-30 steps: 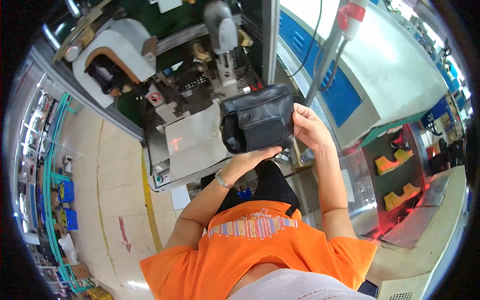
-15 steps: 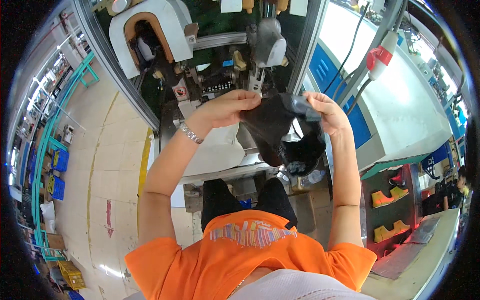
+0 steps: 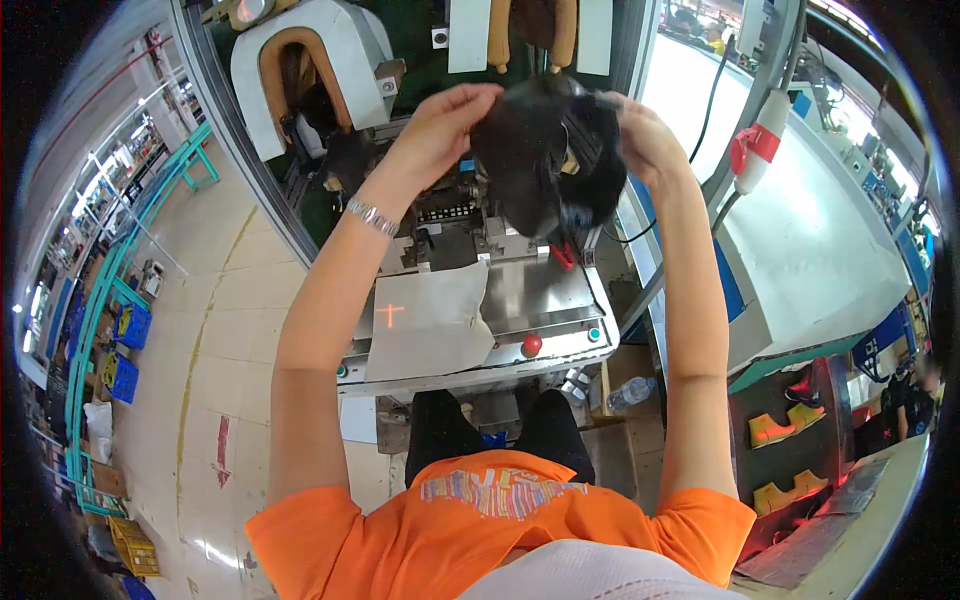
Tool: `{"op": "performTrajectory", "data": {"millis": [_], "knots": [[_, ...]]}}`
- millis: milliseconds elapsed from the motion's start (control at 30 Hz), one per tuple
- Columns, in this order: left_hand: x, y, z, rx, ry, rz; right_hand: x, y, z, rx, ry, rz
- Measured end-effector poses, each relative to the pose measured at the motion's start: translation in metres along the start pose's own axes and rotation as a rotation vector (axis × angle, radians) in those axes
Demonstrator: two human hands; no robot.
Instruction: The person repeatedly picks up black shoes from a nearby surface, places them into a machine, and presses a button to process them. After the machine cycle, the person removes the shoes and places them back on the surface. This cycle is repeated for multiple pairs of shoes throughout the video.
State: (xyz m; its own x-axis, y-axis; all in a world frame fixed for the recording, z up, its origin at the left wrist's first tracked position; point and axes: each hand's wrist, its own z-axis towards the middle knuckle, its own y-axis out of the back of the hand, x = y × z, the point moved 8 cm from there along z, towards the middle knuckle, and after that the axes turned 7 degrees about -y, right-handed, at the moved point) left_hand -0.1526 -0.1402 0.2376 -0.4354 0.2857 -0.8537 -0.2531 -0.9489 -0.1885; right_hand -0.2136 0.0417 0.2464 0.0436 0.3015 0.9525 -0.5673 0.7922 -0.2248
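I hold a black shoe upper (image 3: 522,165) up in front of a machine, stretched between both hands. My left hand (image 3: 445,130), a metal watch on its wrist, pinches the upper's left top edge. On the opposite edge, my right hand (image 3: 645,140) grips the material, with its fingertips partly hidden behind it. The upper hangs down with its opening facing partly right. Behind it, two tan rounded forms (image 3: 500,40) hang between white plates. To the left stands a white arched clamp (image 3: 345,50) with a brown inner pad.
A pale sheet (image 3: 430,335) with a red light cross lies on the machine's metal ledge, beside a red button (image 3: 532,345) and a green button (image 3: 594,335). Yellow-orange shoe pieces (image 3: 770,430) sit on a rack at right. A plastic bottle (image 3: 632,393) stands low beneath.
Both hands have lifted the black upper up and away from me, toward the hanging forms. The ledge with its buttons and pale sheet now shows more fully.
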Motion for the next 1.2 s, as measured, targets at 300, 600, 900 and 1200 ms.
{"op": "performTrajectory", "data": {"millis": [300,600,900,1200], "knots": [[0.044,0.039,0.039,-0.366,-0.12,-0.097,-0.045,0.035,0.092,-0.094,-0.091,0.245],[0.084,0.067,0.045,-0.503,-0.108,0.076,-0.078,0.044,0.077,-0.27,-0.142,0.265],[-0.028,-0.074,-0.063,-0.313,-0.988,1.316,-0.207,0.006,-0.021,0.316,-0.383,0.559],[0.0,-0.119,-0.054,0.077,-0.427,1.586,-0.239,-0.008,-0.012,0.163,-0.221,0.899]]}}
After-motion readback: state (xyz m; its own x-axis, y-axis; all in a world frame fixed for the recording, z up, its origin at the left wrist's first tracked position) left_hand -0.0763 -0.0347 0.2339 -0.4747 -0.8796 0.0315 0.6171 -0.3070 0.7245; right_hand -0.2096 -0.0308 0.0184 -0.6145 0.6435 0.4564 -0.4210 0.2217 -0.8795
